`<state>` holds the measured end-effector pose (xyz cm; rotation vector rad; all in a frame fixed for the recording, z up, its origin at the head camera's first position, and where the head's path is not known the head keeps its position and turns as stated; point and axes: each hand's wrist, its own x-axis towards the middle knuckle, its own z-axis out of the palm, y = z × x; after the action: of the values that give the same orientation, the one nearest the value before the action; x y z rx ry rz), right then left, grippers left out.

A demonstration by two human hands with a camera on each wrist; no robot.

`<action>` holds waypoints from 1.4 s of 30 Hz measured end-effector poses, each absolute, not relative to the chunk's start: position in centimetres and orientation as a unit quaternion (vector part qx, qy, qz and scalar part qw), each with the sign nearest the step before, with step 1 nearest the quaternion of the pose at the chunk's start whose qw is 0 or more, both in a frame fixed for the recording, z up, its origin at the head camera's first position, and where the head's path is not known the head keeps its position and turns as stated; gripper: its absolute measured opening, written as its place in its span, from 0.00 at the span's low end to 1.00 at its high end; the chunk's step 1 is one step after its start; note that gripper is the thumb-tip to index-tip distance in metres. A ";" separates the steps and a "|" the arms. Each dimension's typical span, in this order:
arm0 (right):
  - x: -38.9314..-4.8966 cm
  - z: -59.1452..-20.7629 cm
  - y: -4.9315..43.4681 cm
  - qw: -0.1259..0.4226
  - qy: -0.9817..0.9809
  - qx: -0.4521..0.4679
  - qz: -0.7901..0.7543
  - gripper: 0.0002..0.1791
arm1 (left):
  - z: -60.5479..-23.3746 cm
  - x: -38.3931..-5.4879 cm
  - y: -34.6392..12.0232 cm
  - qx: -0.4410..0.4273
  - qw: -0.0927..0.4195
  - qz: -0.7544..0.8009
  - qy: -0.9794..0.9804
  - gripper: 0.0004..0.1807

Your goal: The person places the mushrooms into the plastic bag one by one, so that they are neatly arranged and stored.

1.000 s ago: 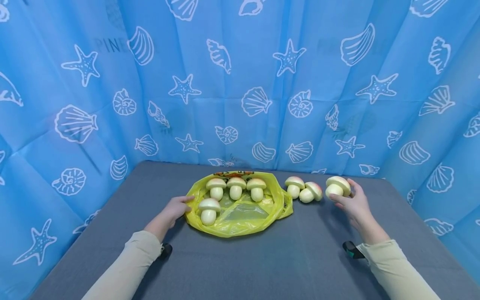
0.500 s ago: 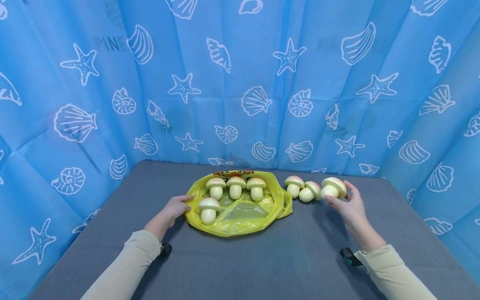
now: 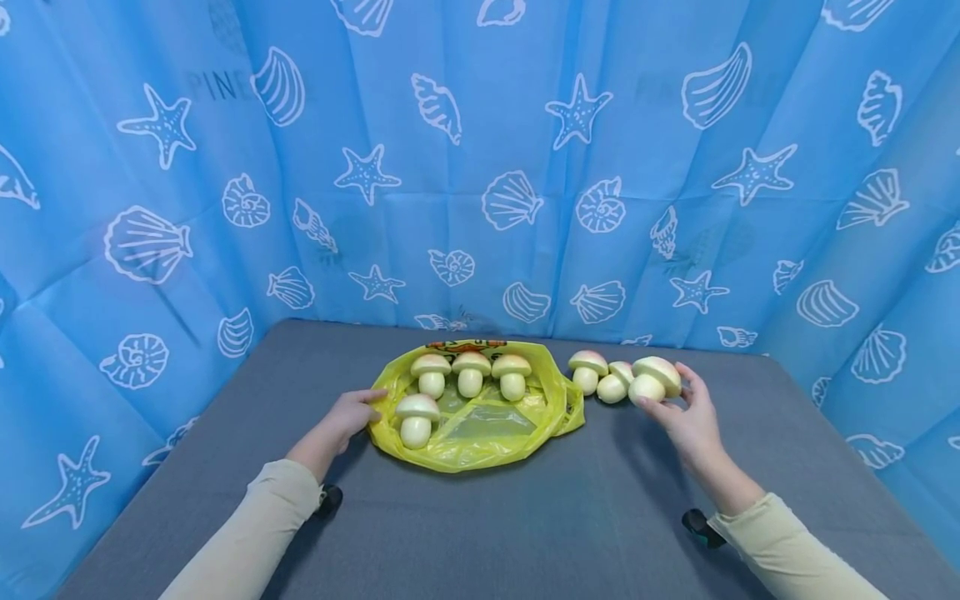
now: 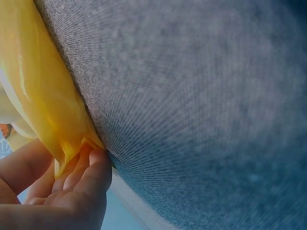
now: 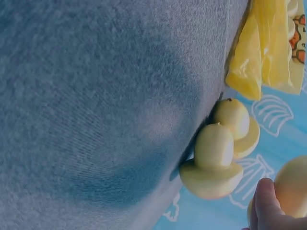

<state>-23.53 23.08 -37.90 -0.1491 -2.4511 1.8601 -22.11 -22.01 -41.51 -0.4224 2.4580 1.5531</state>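
My left hand (image 3: 348,421) pinches the left rim of a yellow plastic bag (image 3: 480,458), spread open on the table; the left wrist view shows fingers and thumb on the gathered plastic (image 4: 48,105). Inside the bag stand several toy mushrooms, one of them a front mushroom (image 3: 416,421) at the left. My right hand (image 3: 693,417) holds another toy mushroom (image 3: 654,379) between thumb and fingers, cap upward. In the head view it overlaps a tilted mushroom (image 3: 613,385) lying beside an upright mushroom (image 3: 587,372), both right of the bag. The right wrist view shows the held mushroom (image 5: 293,184) only partly.
A dark grey cloth covers the table (image 3: 525,533). Behind and at both sides hangs a blue curtain (image 3: 480,125) with white shells and starfish. The back of the bag carries an orange and black print (image 3: 467,346).
My right hand has moved left with the held mushroom, from clear of the two mushrooms by the bag to overlapping the tilted one. My left hand has stayed at the bag's rim.
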 end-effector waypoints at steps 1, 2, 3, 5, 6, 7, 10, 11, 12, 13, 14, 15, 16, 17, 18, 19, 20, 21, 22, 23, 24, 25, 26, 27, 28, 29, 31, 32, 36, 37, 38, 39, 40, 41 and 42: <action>-23.5 -37.8 23.0 0.031 -0.796 -0.046 0.603 0.49 | -41.5 -22.1 -22.0 -0.143 0.101 0.525 0.833 0.30; -23.4 -37.8 22.9 0.031 -0.798 -0.044 0.600 0.49 | -41.5 -22.1 -22.0 -0.145 0.102 0.525 0.832 0.30; -23.3 -37.7 22.8 0.031 -0.802 -0.042 0.596 0.49 | -41.5 -22.1 -22.0 -0.146 0.103 0.525 0.832 0.30; -23.1 -37.6 22.5 0.029 -0.809 -0.037 0.586 0.49 | -41.5 -22.0 -22.1 -0.148 0.103 0.524 0.832 0.30; -22.9 -37.6 22.4 0.027 -0.812 -0.035 0.582 0.49 | -41.5 -22.0 -22.0 -0.148 0.102 0.524 0.833 0.30; -22.8 -37.6 22.3 0.024 -0.815 -0.032 0.579 0.49 | -41.5 -22.0 -22.0 -0.148 0.101 0.522 0.834 0.30; -22.5 -37.6 21.9 0.017 -0.818 -0.025 0.575 0.50 | -41.6 -22.0 -22.0 -0.148 0.099 0.521 0.835 0.30; -22.4 -37.6 21.7 0.016 -0.817 -0.023 0.576 0.49 | -41.6 -22.0 -22.0 -0.146 0.098 0.521 0.835 0.30; -22.4 -37.7 21.6 0.014 -0.815 -0.022 0.579 0.49 | -41.6 -22.0 -22.0 -0.145 0.098 0.521 0.835 0.30; -22.3 -37.7 21.5 0.014 -0.813 -0.021 0.581 0.49 | -41.7 -22.0 -22.0 -0.144 0.098 0.521 0.836 0.30; -22.3 -37.7 21.4 0.014 -0.811 -0.020 0.584 0.49 | -41.7 -22.0 -22.0 -0.143 0.098 0.521 0.836 0.30; -22.3 -37.7 21.2 0.013 -0.810 -0.019 0.586 0.49 | -41.7 -22.0 -22.0 -0.141 0.098 0.522 0.835 0.30; -22.3 -37.8 21.1 0.014 -0.809 -0.018 0.588 0.49 | -41.7 -22.0 -22.0 -0.140 0.098 0.522 0.835 0.30; -22.2 -37.8 21.0 0.013 -0.808 -0.018 0.589 0.49 | -41.7 -22.0 -22.0 -0.139 0.098 0.523 0.835 0.30; -22.1 -37.8 20.9 0.013 -0.809 -0.017 0.588 0.49 | -41.7 -22.0 -22.0 -0.139 0.099 0.523 0.835 0.30; -22.1 -37.8 20.7 0.014 -0.809 -0.016 0.587 0.49 | -41.7 -21.9 -22.0 -0.139 0.099 0.523 0.835 0.30; -22.0 -37.8 20.6 0.014 -0.811 -0.016 0.585 0.49 | -41.6 -21.9 -22.0 -0.139 0.100 0.524 0.834 0.30; -21.8 -37.8 20.4 0.015 -0.811 -0.016 0.584 0.49 | -41.6 -21.9 -22.0 -0.140 0.100 0.526 0.833 0.30; -21.7 -37.8 20.3 0.015 -0.812 -0.015 0.584 0.49 | -41.6 -21.9 -22.0 -0.141 0.100 0.526 0.833 0.30; -21.6 -37.8 20.1 0.015 -0.812 -0.014 0.583 0.49 | -41.6 -21.9 -22.0 -0.140 0.100 0.526 0.833 0.30; -21.5 -37.8 20.0 0.016 -0.812 -0.012 0.583 0.49 | -41.6 -21.9 -22.0 -0.140 0.100 0.526 0.833 0.30; -21.4 -37.8 19.8 0.015 -0.812 -0.009 0.584 0.49 | -41.6 -22.0 -22.0 -0.141 0.100 0.527 0.832 0.30; -21.3 -37.8 19.7 0.014 -0.811 -0.006 0.584 0.49 | -41.6 -22.0 -22.0 -0.141 0.100 0.528 0.832 0.30; -21.2 -37.8 19.5 0.013 -0.810 -0.002 0.587 0.48 | -41.6 -22.0 -22.0 -0.142 0.099 0.529 0.831 0.30; -21.2 -37.8 19.4 0.012 -0.809 0.001 0.587 0.48 | -41.5 -22.0 -22.0 -0.141 0.099 0.528 0.831 0.30; -21.1 -37.9 19.3 0.010 -0.808 0.004 0.589 0.48 | -41.5 -22.0 -22.0 -0.142 0.100 0.528 0.831 0.30; -21.0 -38.0 19.1 0.007 -0.807 0.010 0.591 0.48 | -41.5 -22.0 -21.9 -0.145 0.100 0.531 0.829 0.30; -21.0 -38.0 19.1 0.007 -0.806 0.011 0.591 0.48 | -41.5 -22.0 -21.9 -0.144 0.100 0.530 0.830 0.30; -20.8 -38.1 18.7 0.005 -0.807 0.016 0.590 0.48 | -41.6 -22.0 -21.9 -0.145 0.101 0.531 0.829 0.30; -20.8 -38.1 18.6 0.004 -0.806 0.018 0.592 0.48 | -41.6 -22.0 -21.9 -0.147 0.100 0.532 0.828 0.30; -20.7 -38.2 18.5 0.003 -0.804 0.021 0.594 0.48 | -41.6 -22.0 -21.9 -0.145 0.100 0.529 0.830 0.30; -20.7 -38.2 18.4 0.003 -0.803 0.024 0.595 0.47 | -41.6 -22.0 -21.9 -0.146 0.099 0.530 0.830 0.30; -20.6 -38.2 18.3 0.002 -0.801 0.028 0.598 0.47 | -41.7 -22.0 -22.0 -0.146 0.098 0.527 0.831 0.30; -20.6 -38.2 18.1 0.001 -0.799 0.032 0.601 0.47 | -41.7 -22.0 -22.0 -0.146 0.097 0.527 0.831 0.30; -20.5 -38.2 18.0 0.000 -0.797 0.036 0.602 0.46 | -41.7 -22.0 -22.0 -0.144 0.096 0.526 0.833 0.30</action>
<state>-20.52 18.02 -38.24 0.1135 -2.5058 1.8923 -22.01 -21.99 -41.72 -0.4280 2.4666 1.5576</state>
